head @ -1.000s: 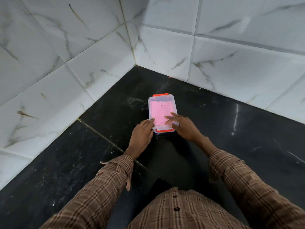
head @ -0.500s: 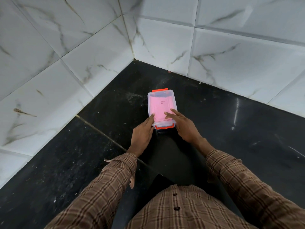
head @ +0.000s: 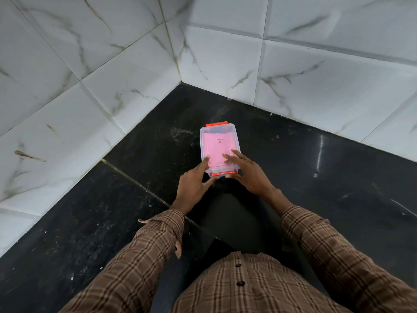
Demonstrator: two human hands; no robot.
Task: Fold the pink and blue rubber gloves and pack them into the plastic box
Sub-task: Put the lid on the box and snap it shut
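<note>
Plastic box: a clear, lidded box on the black floor, near the corner where the two tiled walls meet, just ahead of the person's knees.
Lid: lies flat on the box; a small dark scribble shows on it toward the far end.
Clips: an orange clip sits at the far end of the box and another orange clip at the near end, between the two hands.
Pink glove: shows through the clear lid as a flat pink layer filling most of the box.
Blue glove: cannot be made out through the lid.
Left hand: at the near left corner of the box, forefinger stretched along the lid's left edge, thumb reaching under the near end; it holds that corner.
Right hand: at the near right corner, fingers spread and laid on top of the lid, thumb curled round the near end just beside the orange clip; it grips the box there.
Sleeves: both arms wear a brown checked shirt, cuffs well back from the box.
Floor: black polished stone with pale specks and a thin seam running diagonally past the left hand.
Walls: white marble-look tiles with grey veins.
</note>
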